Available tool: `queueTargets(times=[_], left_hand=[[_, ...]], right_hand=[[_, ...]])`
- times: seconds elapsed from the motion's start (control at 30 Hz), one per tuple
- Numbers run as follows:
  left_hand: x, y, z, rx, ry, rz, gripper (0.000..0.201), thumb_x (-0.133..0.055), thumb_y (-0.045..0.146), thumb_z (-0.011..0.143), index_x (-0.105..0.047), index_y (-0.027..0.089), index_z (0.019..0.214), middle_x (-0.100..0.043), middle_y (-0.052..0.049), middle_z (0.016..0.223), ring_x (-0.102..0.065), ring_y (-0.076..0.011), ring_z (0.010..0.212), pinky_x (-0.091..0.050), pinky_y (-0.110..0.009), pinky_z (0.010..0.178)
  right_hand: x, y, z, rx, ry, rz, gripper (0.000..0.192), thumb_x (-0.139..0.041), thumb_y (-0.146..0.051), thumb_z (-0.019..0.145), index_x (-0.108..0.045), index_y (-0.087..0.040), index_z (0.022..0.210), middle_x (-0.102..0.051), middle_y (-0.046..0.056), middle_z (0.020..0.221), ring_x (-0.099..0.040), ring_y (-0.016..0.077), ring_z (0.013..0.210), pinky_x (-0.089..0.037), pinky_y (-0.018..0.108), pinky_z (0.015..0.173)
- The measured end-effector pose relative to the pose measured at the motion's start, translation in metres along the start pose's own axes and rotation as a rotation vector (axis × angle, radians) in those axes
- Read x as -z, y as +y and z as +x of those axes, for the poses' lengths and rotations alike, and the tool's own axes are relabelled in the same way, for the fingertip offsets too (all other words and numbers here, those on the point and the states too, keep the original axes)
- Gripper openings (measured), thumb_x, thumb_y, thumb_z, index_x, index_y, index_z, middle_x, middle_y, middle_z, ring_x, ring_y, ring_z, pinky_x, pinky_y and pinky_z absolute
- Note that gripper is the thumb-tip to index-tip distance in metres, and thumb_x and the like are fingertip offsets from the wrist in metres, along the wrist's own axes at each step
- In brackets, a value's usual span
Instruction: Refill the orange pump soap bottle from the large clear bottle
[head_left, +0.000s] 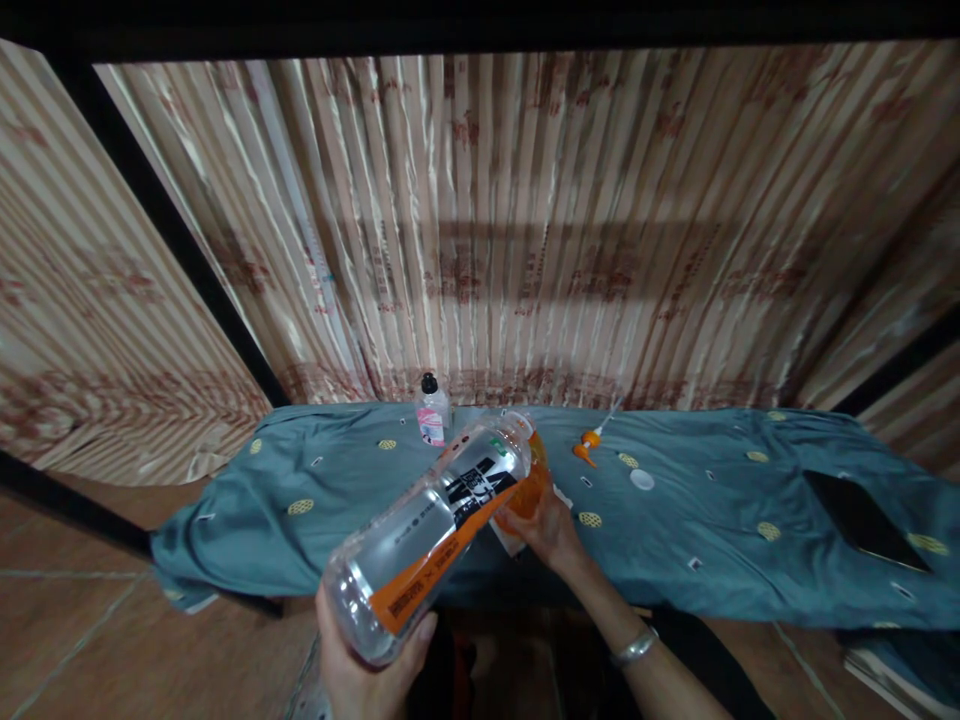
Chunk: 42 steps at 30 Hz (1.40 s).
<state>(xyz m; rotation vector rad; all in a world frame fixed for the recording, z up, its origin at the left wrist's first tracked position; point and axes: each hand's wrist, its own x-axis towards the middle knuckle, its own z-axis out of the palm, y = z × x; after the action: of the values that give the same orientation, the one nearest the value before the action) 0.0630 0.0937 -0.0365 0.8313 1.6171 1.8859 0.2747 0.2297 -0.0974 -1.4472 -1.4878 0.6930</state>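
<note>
A low table [675,540] draped in wrinkled teal cloth stands before pleated, shiny curtains [525,230]. Above its near edge, the left hand [367,670] grips the base of a tilted clear plastic bottle [431,535] with an orange label; the right hand [547,530] clasps an orange container [531,480] at its mouth.

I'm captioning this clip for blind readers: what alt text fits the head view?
A left hand tips a large clear bottle mouth-first toward an orange container held by the right hand, over a table draped in a teal cloth. A small pump bottle, an orange pump and a white cap lie behind.
</note>
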Motion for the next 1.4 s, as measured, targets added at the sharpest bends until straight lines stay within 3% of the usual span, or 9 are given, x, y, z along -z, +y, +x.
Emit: queueTargets(times=[0.37,0.83,1.07,1.27,1.4], left_hand=[[-0.005,0.016,-0.003,0.017,-0.002,-0.001,0.101,-0.100,0.057,0.049,-0.058,0.020,0.133,-0.070,-0.011,0.120,-0.070,-0.0268,0.102,-0.059,-0.037,0.089],[-0.006,0.014,-0.004,0.011,0.009,-0.021,0.104,-0.100,0.057,0.048,-0.057,0.022,0.136,-0.068,-0.010,0.128,-0.069,-0.0270,0.107,-0.059,-0.037,0.094],[-0.006,0.016,-0.004,-0.033,0.011,-0.016,0.097,-0.101,0.054,0.049,-0.061,0.021,0.131,-0.070,-0.007,0.120,-0.069,-0.0232,0.102,-0.058,-0.030,0.088],[-0.004,0.007,-0.005,-0.006,0.007,-0.018,0.105,-0.099,0.057,0.051,-0.057,0.022,0.141,-0.069,-0.012,0.131,-0.070,-0.0306,0.113,-0.058,-0.046,0.103],[-0.004,0.009,-0.004,-0.029,0.005,0.014,0.106,-0.099,0.059,0.051,-0.057,0.023,0.141,-0.068,-0.011,0.130,-0.070,-0.0308,0.114,-0.057,-0.047,0.105]], right_hand=[[0.000,-0.001,-0.001,0.000,0.019,0.013,0.076,-0.079,-0.048,0.074,-0.054,-0.021,0.141,-0.080,0.015,0.123,-0.078,0.0383,0.116,-0.064,0.057,0.101],[0.000,0.002,-0.001,0.066,0.037,0.046,0.071,-0.080,-0.045,0.077,-0.055,-0.023,0.139,-0.080,0.013,0.125,-0.079,0.0358,0.115,-0.065,0.056,0.101],[0.001,0.001,-0.001,0.063,0.020,0.039,0.068,-0.081,-0.044,0.075,-0.057,-0.023,0.135,-0.081,0.013,0.121,-0.079,0.0360,0.113,-0.066,0.054,0.097],[0.003,-0.001,0.000,0.075,0.008,0.026,0.065,-0.081,-0.042,0.076,-0.057,-0.023,0.133,-0.081,0.012,0.119,-0.080,0.0347,0.111,-0.067,0.051,0.096],[0.004,-0.003,0.000,0.058,0.002,0.010,0.070,-0.080,-0.044,0.076,-0.055,-0.022,0.137,-0.080,0.014,0.125,-0.079,0.0349,0.114,-0.065,0.053,0.100]])
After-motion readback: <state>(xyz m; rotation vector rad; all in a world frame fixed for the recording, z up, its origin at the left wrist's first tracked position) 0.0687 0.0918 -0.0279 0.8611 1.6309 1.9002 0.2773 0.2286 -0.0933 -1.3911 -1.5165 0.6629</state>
